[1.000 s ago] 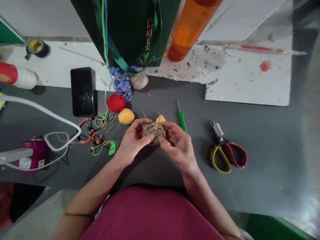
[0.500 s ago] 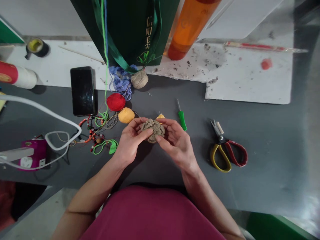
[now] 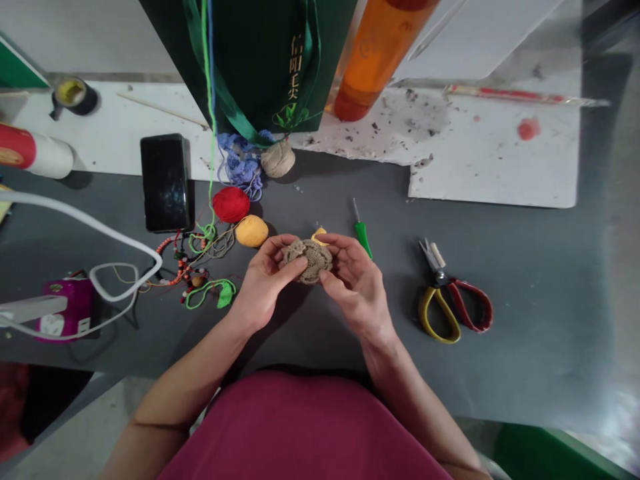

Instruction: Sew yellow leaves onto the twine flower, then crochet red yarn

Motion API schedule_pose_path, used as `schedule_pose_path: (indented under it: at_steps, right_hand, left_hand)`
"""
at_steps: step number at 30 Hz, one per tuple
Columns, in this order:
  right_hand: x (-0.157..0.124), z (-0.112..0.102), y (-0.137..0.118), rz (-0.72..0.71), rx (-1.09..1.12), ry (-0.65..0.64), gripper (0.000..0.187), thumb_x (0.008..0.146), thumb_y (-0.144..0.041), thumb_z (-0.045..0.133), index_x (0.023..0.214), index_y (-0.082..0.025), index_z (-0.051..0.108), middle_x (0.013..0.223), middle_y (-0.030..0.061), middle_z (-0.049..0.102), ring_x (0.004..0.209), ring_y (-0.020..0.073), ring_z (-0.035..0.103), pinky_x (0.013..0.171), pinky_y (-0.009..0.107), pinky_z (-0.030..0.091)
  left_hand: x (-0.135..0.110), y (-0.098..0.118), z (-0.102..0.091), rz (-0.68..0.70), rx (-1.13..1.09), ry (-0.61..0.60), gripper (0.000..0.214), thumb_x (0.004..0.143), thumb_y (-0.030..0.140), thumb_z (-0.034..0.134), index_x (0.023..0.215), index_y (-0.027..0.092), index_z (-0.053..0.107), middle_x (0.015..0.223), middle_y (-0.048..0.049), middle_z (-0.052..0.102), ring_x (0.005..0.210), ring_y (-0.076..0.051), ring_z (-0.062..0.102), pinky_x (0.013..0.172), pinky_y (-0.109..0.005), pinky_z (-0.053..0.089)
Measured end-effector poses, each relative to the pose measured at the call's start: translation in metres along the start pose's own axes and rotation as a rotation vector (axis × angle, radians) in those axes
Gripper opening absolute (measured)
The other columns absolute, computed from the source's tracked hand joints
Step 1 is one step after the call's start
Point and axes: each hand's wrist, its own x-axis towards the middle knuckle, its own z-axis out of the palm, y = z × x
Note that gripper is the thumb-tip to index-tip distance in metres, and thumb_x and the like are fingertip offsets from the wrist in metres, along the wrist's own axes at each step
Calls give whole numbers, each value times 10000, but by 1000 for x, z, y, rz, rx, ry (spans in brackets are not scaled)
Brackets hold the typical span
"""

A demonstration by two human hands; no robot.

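**Hidden, cut-off and too-small things around the hands**

The back of the round beige crocheted piece [image 3: 307,261] is covered by the left hand [image 3: 265,283] and right hand [image 3: 356,283]. Just ahead of the right hand's fingers, a small yellow object [image 3: 319,235] is partly hidden, too covered to identify. Farther ahead of the hands, the picture's top edge cuts off the dark green printed bag [image 3: 250,60] and the orange translucent bottle [image 3: 377,53]. Left of the hands, a white cable [image 3: 80,223] crosses a magenta device [image 3: 65,313]. The dark specks [image 3: 395,110] on the white sheet [image 3: 480,173] are too small to tell.
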Motion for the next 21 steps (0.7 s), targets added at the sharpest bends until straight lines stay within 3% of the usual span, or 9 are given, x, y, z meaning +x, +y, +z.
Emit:
schedule_pose_path:
  at_steps: [4, 8, 10, 13, 16, 18, 21]
  right_hand:
    - [-2, -2, 2, -157, -141, 74, 366, 815, -197, 675, 1169, -264, 612, 1116, 61, 729, 997, 210, 714, 882, 374, 612]
    - [-2, -3, 5, -569, -521, 221, 343, 811, -99, 640, 1096, -288, 659, 1007, 46, 706, 915, 230, 677, 806, 417, 582]
    - [-1, -3, 5, -738, -690, 205, 345, 805, -57, 620, 1046, -299, 673, 965, 33, 712, 896, 236, 674, 810, 438, 565]
    - [-1, -1, 3, -872, -734, 114, 329, 813, -51, 604, 1023, -294, 676, 989, 28, 721, 928, 235, 677, 844, 448, 549]
    - [-2, 0, 2, -772, -525, 150, 274, 862, -147, 612, 1106, -264, 656, 1052, 58, 707, 980, 238, 673, 864, 445, 555]
    - [-3, 0, 4, -559, -383, 208, 248, 899, -217, 634, 1144, -250, 638, 1034, 58, 708, 926, 212, 685, 815, 401, 573]
    - [-2, 1, 6, -253, -222, 161, 258, 895, -316, 701, 1134, -246, 633, 1005, 45, 737, 881, 187, 711, 787, 357, 600]
  left_hand:
    - [-1, 3, -1, 28, 86, -43, 435, 662, 280, 911, 1028, 204, 687, 999, -23, 732, 916, -163, 678, 851, -302, 558]
    - [-5, 5, -1, -67, 25, -171, 516, 699, 439, 896, 1119, 204, 710, 1052, -51, 744, 935, -192, 698, 807, -309, 574]
    - [-5, 6, -1, -110, -40, -228, 478, 712, 505, 875, 1041, 188, 737, 1009, -56, 755, 910, -189, 703, 807, -303, 574]
    - [-4, 7, -2, -119, -138, -174, 345, 716, 408, 895, 940, 188, 751, 934, -13, 756, 815, -132, 684, 783, -260, 569]
    - [-1, 7, -2, -93, -186, -136, 295, 722, 325, 897, 949, 193, 761, 954, -1, 765, 839, -130, 693, 831, -271, 566]
    - [0, 6, -2, -54, -176, -138, 299, 747, 332, 878, 986, 191, 767, 989, -22, 777, 924, -164, 708, 909, -304, 547]
    - [0, 4, -2, -6, -133, -143, 296, 769, 325, 859, 1020, 196, 769, 1016, -36, 785, 1049, -197, 699, 1024, -332, 485]
